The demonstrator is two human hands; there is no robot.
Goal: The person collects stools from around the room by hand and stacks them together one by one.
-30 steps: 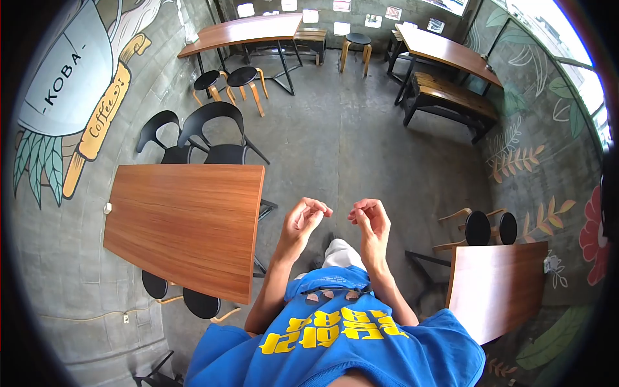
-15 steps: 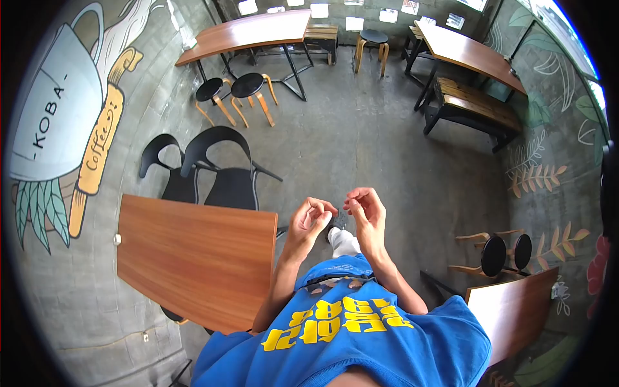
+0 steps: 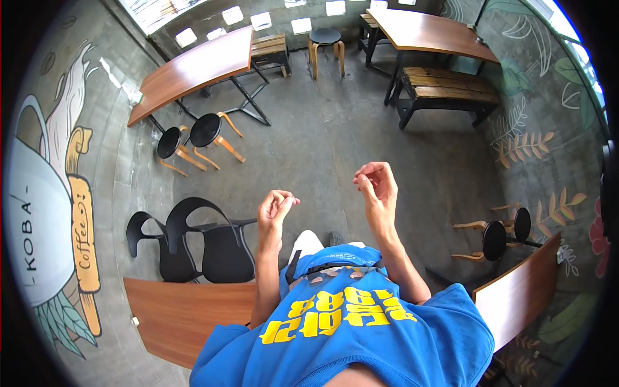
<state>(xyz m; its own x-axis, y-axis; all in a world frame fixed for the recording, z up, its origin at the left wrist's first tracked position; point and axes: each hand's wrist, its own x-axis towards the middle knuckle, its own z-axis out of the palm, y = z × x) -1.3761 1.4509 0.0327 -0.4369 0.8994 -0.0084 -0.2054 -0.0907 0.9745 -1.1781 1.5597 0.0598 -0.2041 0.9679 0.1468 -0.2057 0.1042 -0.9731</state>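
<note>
My left hand [image 3: 276,216] is raised in front of my waist, its fingers curled in and the thumb close against them. No object shows in it. Further forward and to the right is my right hand [image 3: 379,188], fingers bent toward the thumb in a loose pinch, also with nothing visible in it. A wide gap of floor lies between the two hands, and neither touches any furniture. Nearest to the left hand is a black chair [image 3: 227,253] beside a brown wooden table [image 3: 187,309], which my left forearm overlaps in view.
A second black chair [image 3: 173,255] stands further left. Ahead are a long table [image 3: 200,64], round stools [image 3: 206,131], another table [image 3: 432,32] and a wooden bench [image 3: 448,87]. More stools [image 3: 494,240] and a table [image 3: 519,290] stand at right. Concrete floor [image 3: 309,142] stretches ahead.
My hands have drawn apart: the left moved left, the right rose slightly forward. The view has turned rightward and advanced, so the chairs and near-left table sit lower. A different foot shows forward.
</note>
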